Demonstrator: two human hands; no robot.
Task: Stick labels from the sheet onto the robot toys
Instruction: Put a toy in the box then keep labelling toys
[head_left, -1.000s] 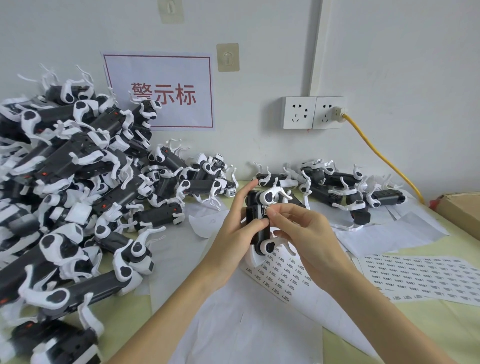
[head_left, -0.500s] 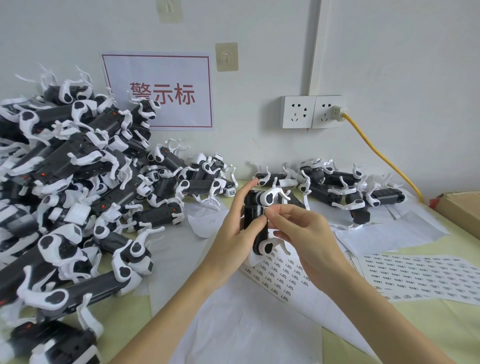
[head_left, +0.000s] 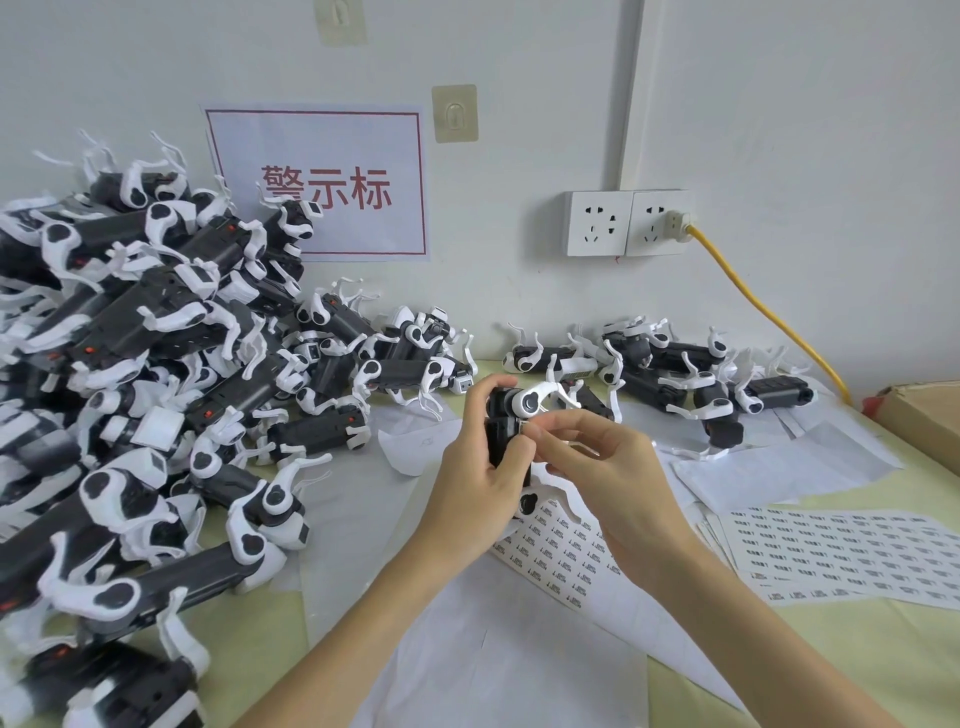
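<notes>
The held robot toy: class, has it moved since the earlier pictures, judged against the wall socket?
No. The held robot toy sits at the same spot below-left of the wall socket.

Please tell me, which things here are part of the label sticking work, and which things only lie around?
Part of the job:
left hand, gripping the held robot toy
right hand, fingertips at that toy
label sheet
second label sheet
big toy pile
smaller toy group

Just lying about:
wall sign
wall sockets
yellow cable
cardboard box

Robot toys (head_left: 156, 338): matt black, glossy white plastic. Label sheet (head_left: 841, 556): smooth paper.
</notes>
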